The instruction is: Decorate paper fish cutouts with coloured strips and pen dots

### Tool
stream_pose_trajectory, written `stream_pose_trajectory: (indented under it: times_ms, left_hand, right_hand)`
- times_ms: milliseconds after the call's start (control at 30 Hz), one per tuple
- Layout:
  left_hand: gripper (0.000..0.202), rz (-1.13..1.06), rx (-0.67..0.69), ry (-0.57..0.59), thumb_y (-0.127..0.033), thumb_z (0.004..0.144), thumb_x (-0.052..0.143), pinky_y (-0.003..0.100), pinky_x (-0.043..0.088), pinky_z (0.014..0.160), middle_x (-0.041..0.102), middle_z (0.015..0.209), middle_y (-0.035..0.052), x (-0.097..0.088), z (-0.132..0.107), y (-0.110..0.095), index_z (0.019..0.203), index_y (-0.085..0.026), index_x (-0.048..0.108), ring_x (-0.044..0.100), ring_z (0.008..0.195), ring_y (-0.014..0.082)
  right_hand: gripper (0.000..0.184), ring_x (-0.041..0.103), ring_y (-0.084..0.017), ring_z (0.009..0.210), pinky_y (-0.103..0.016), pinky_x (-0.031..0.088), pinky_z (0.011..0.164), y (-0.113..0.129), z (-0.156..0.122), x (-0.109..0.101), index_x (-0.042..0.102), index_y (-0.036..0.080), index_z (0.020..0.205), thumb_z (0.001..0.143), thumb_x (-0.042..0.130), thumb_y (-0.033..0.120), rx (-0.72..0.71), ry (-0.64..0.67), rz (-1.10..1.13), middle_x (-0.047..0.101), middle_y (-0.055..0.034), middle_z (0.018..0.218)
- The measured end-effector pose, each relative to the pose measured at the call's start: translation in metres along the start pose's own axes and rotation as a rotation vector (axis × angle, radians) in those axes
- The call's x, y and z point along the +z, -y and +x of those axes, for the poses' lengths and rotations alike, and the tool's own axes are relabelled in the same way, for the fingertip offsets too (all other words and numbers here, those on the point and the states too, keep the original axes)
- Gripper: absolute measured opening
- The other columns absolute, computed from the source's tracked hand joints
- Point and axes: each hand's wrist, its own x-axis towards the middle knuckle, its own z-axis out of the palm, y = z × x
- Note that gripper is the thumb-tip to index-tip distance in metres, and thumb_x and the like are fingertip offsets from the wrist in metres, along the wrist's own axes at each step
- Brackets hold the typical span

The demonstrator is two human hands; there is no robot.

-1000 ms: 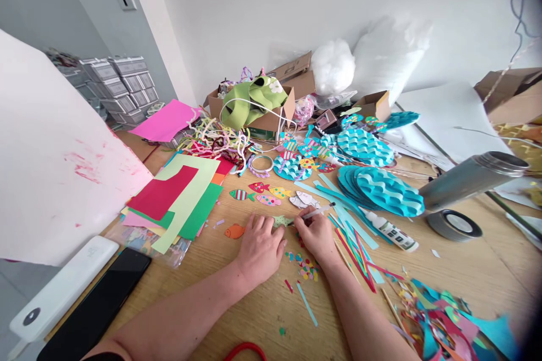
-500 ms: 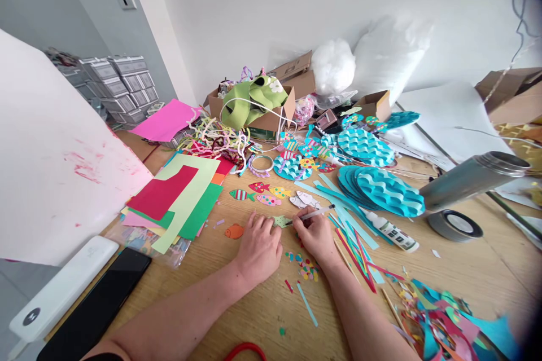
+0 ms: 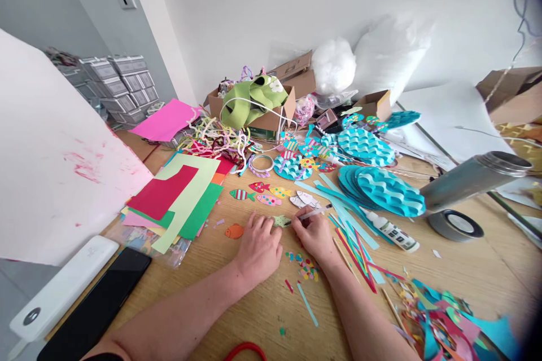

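A small light green paper fish (image 3: pixel 281 221) with dark marks lies on the table between my hands. My left hand (image 3: pixel 259 242) rests flat, its fingertips at the fish's left end, holding nothing. Pinched in my right hand (image 3: pixel 314 233) is a pen (image 3: pixel 315 211), its dark tip at the fish's tail end. An orange paper fish (image 3: pixel 234 230) lies left of my left hand. Beyond the hands are a striped green fish (image 3: pixel 242 195), a pink dotted fish (image 3: pixel 269 200), a yellow one (image 3: pixel 280 192) and white fish (image 3: pixel 305 199). Coloured paper dots (image 3: pixel 308 269) lie between my forearms.
Coloured paper sheets (image 3: pixel 199 211) are stacked at left, near a black phone (image 3: pixel 97 304) and a white power bank (image 3: pixel 63 287). Paper strips (image 3: pixel 355 256), a glue bottle (image 3: pixel 393 231), blue wavy discs (image 3: pixel 389 192) and a steel flask (image 3: pixel 470 180) stand or lie at right. Paper scraps (image 3: pixel 457 321) fill the near right.
The pen in my right hand has tilted slightly, its rear end shifting a little left. My left hand and the light green fish stay in place.
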Motion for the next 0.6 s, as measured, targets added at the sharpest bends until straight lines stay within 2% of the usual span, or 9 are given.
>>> stream_pose_trajectory:
  times_ms: [600]
  left_hand:
    - [0.013,0.008,0.000,-0.001,-0.017,0.082,0.052,0.049,0.029,0.108,0.059,0.109,0.0076,0.0010,0.0001,0.0001,0.093,-0.019,0.059,0.050,0.106,0.0241]
  right_hand:
    - [0.014,0.052,-0.014,0.041,-0.023,0.035,0.044,-0.0013,0.0002,0.0002,0.051,0.020,0.069,0.076,0.050,0.032,0.020,-0.006,-0.008,0.054,0.0013,0.047]
